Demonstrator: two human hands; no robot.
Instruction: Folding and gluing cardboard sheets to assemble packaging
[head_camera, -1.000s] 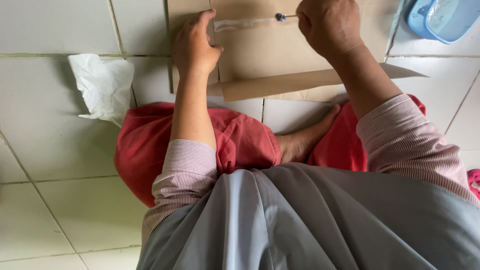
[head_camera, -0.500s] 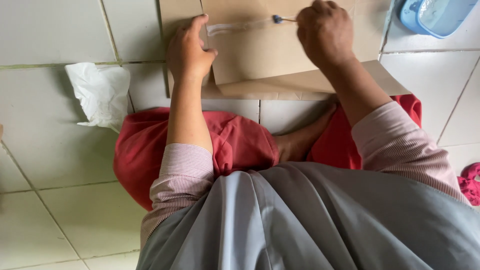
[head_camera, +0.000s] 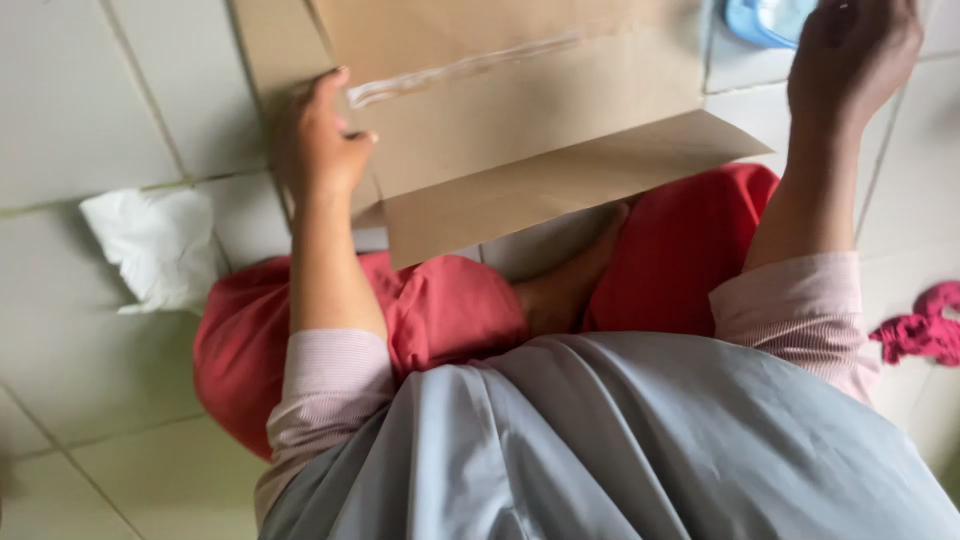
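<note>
A: Where is the cardboard box (head_camera: 520, 110)?

B: On the tiled floor (head_camera: 90, 110), right in front of the seated person's crossed legs in red trousers (head_camera: 440, 310). One flap hangs out over the knees, and a strip of clear tape (head_camera: 470, 68) runs along the top.

A: What is the left hand (head_camera: 325, 140) doing?

B: It clamps the box's left edge, thumb on the near face and fingers curled round the side. That grip looks firm.

A: And the right hand (head_camera: 850, 55)?

B: It is raised beside the box's right end, not touching it, fingers curled together. Whether it pinches anything I cannot tell; the frame edge cuts it off.

A: How would you handle the box well here?

B: I would judge the left hand should pin the box flat, so it does not slide on the smooth tiles, while the right works along the taped seam in one steady line.

A: Anything else around?

B: A crumpled white tissue (head_camera: 150, 245) to the left, a blue plastic tub (head_camera: 765, 20) beyond the box, a pink cloth (head_camera: 925, 325) on the right.
</note>
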